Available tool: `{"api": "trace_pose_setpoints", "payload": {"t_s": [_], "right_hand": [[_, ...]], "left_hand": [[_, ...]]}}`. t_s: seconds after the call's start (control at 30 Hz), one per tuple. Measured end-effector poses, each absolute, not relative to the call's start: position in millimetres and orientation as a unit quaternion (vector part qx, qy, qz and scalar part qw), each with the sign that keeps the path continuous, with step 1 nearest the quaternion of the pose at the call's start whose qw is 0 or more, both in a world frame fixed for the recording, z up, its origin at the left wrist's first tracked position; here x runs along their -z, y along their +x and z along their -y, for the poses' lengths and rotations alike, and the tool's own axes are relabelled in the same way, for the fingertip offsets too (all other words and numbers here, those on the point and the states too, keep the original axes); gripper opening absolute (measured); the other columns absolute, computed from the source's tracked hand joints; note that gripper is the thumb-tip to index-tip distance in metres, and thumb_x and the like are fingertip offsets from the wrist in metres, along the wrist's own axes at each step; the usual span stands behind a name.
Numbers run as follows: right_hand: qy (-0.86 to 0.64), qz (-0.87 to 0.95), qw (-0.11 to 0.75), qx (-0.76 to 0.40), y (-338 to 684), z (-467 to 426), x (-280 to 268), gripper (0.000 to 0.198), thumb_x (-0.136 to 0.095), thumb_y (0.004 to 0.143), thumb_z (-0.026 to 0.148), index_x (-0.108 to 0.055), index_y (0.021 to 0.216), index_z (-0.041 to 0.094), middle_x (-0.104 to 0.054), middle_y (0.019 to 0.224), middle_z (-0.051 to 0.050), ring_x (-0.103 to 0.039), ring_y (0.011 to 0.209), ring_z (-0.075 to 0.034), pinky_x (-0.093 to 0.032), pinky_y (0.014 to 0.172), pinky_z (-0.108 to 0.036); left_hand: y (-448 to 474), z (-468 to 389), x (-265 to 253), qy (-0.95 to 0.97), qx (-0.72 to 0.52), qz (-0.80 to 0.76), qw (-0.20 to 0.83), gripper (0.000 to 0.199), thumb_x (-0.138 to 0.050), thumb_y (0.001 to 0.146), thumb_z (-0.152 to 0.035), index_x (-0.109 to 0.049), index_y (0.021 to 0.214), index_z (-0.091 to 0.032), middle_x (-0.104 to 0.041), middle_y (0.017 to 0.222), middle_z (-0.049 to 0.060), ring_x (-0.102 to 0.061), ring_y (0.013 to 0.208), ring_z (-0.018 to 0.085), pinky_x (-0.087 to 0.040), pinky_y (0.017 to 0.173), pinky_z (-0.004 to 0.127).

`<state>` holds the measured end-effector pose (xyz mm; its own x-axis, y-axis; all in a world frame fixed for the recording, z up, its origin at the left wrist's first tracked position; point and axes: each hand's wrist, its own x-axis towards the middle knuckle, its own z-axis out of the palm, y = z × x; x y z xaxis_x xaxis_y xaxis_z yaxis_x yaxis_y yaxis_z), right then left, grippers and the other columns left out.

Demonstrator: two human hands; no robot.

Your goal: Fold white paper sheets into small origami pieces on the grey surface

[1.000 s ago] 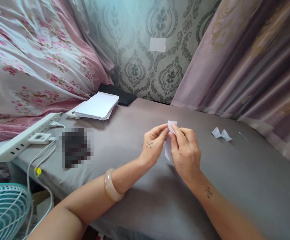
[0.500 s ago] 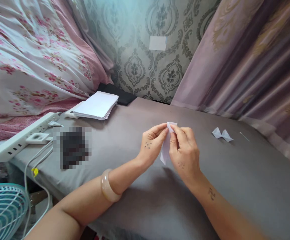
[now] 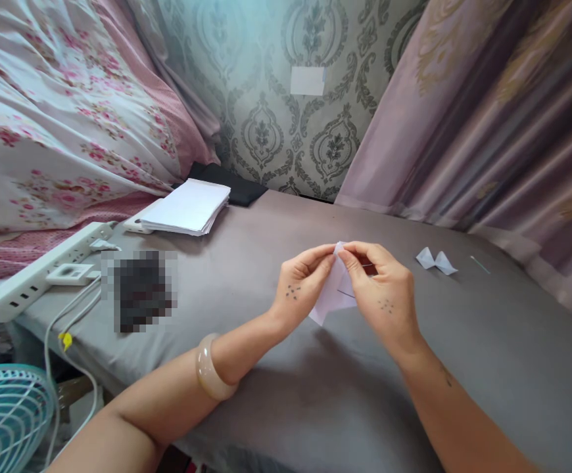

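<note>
My left hand (image 3: 303, 282) pinches the upper edge of a folded piece of white paper (image 3: 329, 301) between thumb and forefinger. Close against it, my right hand (image 3: 382, 282) grips the same paper near its top corner, the fingertips of both hands nearly meeting. The paper hangs below the fingers above the grey-covered table, with a thin dark line showing across it. Part of the sheet is hidden behind my right hand. To the right lies a small folded paper bow shape (image 3: 436, 261), and beside it a thin pale stick (image 3: 480, 265).
A stack of white paper (image 3: 186, 207) sits on the far left of the grey-covered table (image 3: 246, 263), near a black flat item (image 3: 239, 187). A white power strip (image 3: 44, 269) with cables lines the left edge. A blurred dark object (image 3: 143, 292) lies nearer; a fan (image 3: 7, 417) stands below.
My right hand has turned and shifted slightly right. The paper has opened out wider beneath the fingers, and a dark line on it has come into view.
</note>
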<state>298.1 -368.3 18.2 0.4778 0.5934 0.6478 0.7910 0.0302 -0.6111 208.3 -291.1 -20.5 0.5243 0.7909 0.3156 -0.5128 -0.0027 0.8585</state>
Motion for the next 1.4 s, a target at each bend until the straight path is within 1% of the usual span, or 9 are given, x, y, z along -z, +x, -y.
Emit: {"api": "trace_pose_setpoints", "payload": {"t_s": [0.27, 0.5, 0.6, 0.77, 0.9, 1.07, 1.17, 1.27, 1.4], "right_hand": [[-0.691, 0.461, 0.557, 0.015, 298, 367, -22, 0.023, -0.061, 0.084, 0.041, -0.071, 0.090, 0.021, -0.070, 0.086, -0.004, -0.061, 0.069, -0.015, -0.050, 0.065, -0.029], [-0.683, 0.417, 0.586, -0.130, 304, 367, -25, 0.027, -0.065, 0.080, 0.044, -0.072, 0.089, 0.019, -0.069, 0.079, -0.003, -0.059, 0.067, -0.014, -0.047, 0.062, -0.028], [-0.686, 0.423, 0.580, -0.117, 303, 367, -25, 0.029, -0.065, 0.080, 0.046, -0.072, 0.088, 0.019, -0.069, 0.080, -0.004, -0.061, 0.070, -0.016, -0.048, 0.062, -0.029], [-0.699, 0.436, 0.562, -0.073, 301, 367, -22, 0.029, -0.064, 0.080, 0.047, -0.069, 0.082, 0.019, -0.068, 0.075, -0.004, -0.061, 0.066, -0.016, -0.049, 0.059, -0.029], [-0.694, 0.412, 0.587, -0.057, 302, 367, -22, 0.032, -0.073, 0.072, 0.047, -0.059, 0.080, 0.019, -0.065, 0.070, -0.001, -0.060, 0.060, -0.014, -0.048, 0.055, -0.028], [-0.703, 0.402, 0.582, -0.076, 300, 367, -22, 0.042, -0.078, 0.065, 0.049, -0.050, 0.082, 0.021, -0.064, 0.069, 0.000, -0.061, 0.060, -0.015, -0.049, 0.053, -0.028], [-0.709, 0.414, 0.565, -0.079, 300, 367, -22, 0.043, -0.078, 0.065, 0.048, -0.053, 0.087, 0.021, -0.063, 0.069, 0.001, -0.059, 0.059, -0.014, -0.048, 0.052, -0.027], [-0.700, 0.434, 0.562, -0.080, 303, 366, -25, 0.043, -0.078, 0.066, 0.046, -0.061, 0.095, 0.019, -0.066, 0.077, -0.003, -0.061, 0.066, -0.015, -0.050, 0.059, -0.029], [-0.659, 0.456, 0.557, -0.218, 304, 367, -29, 0.033, -0.071, 0.073, 0.046, -0.070, 0.093, 0.020, -0.072, 0.085, -0.005, -0.067, 0.080, -0.019, -0.055, 0.071, -0.035]], "left_hand": [[207, 292, 17, 0.533, -0.471, -0.144, 0.688, 0.020, -0.069, 0.080, -0.030, -0.075, 0.097, -0.021, -0.074, 0.097, 0.005, -0.067, 0.088, 0.019, -0.052, 0.085, 0.033], [206, 291, 19, 0.566, -0.471, -0.136, 0.663, 0.020, -0.067, 0.082, -0.030, -0.075, 0.099, -0.022, -0.074, 0.097, 0.005, -0.066, 0.092, 0.019, -0.051, 0.087, 0.033], [206, 291, 17, 0.553, -0.469, -0.136, 0.676, 0.019, -0.070, 0.080, -0.029, -0.075, 0.096, -0.021, -0.074, 0.096, 0.005, -0.066, 0.091, 0.019, -0.051, 0.087, 0.033], [204, 288, 12, 0.505, -0.433, -0.137, 0.734, 0.020, -0.073, 0.076, -0.034, -0.076, 0.091, -0.020, -0.074, 0.089, 0.005, -0.065, 0.080, 0.016, -0.052, 0.077, 0.030], [202, 285, 7, 0.467, -0.402, -0.139, 0.775, 0.023, -0.075, 0.074, -0.037, -0.076, 0.085, -0.018, -0.073, 0.083, 0.006, -0.063, 0.072, 0.014, -0.052, 0.074, 0.031], [200, 283, 2, 0.466, -0.390, -0.173, 0.775, 0.022, -0.078, 0.070, -0.037, -0.075, 0.077, -0.016, -0.070, 0.074, 0.004, -0.060, 0.066, 0.012, -0.050, 0.069, 0.028], [199, 282, 1, 0.470, -0.404, -0.182, 0.763, 0.018, -0.077, 0.071, -0.035, -0.075, 0.075, -0.017, -0.069, 0.074, 0.003, -0.058, 0.069, 0.012, -0.048, 0.069, 0.027], [199, 281, 1, 0.478, -0.427, -0.174, 0.747, 0.016, -0.075, 0.073, -0.034, -0.075, 0.076, -0.018, -0.069, 0.078, 0.002, -0.056, 0.073, 0.011, -0.045, 0.071, 0.026], [198, 279, 1, 0.503, -0.425, -0.166, 0.734, 0.016, -0.074, 0.074, -0.034, -0.075, 0.076, -0.018, -0.067, 0.075, 0.002, -0.052, 0.070, 0.011, -0.042, 0.070, 0.026]]}}
